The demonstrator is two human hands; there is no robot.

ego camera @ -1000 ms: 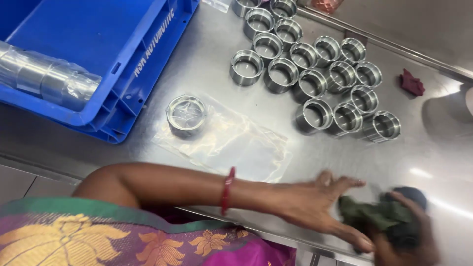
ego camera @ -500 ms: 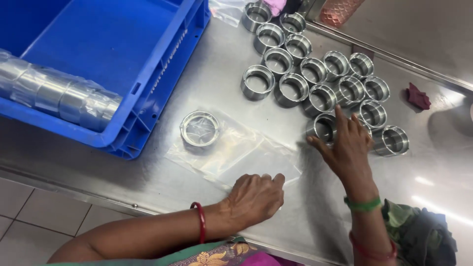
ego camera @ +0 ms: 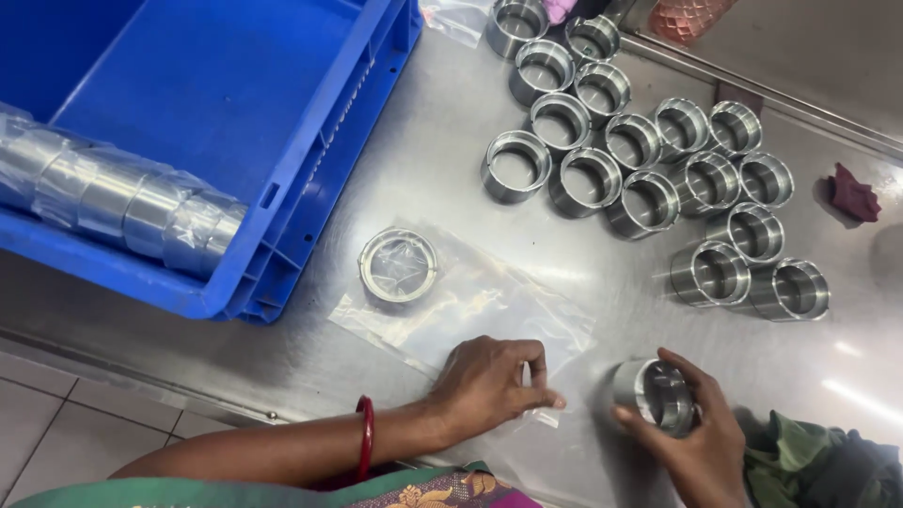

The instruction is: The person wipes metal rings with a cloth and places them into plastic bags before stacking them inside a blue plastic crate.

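My right hand (ego camera: pixel 701 442) grips a short steel ring (ego camera: pixel 656 395) near the table's front edge, its bore facing left. My left hand (ego camera: pixel 489 384) pinches the open front edge of a clear plastic bag (ego camera: pixel 475 306) that lies flat on the steel table (ego camera: pixel 423 169). One steel ring (ego camera: pixel 398 265) sits inside the bag at its far left corner. Several more steel rings (ego camera: pixel 649 202) stand in rows at the back right of the table.
A blue plastic crate (ego camera: pixel 310 169) fills the left side and holds a bagged row of rings (ego camera: pixel 113 202). A dark green cloth (ego camera: pixel 818 466) lies at the front right. A small maroon rag (ego camera: pixel 854 196) and a copper-coloured vessel (ego camera: pixel 691 17) sit at the right and back.
My right hand has taken a ring from the group and brought it down to the front edge. My left hand has closed its fingers on the bag's edge.
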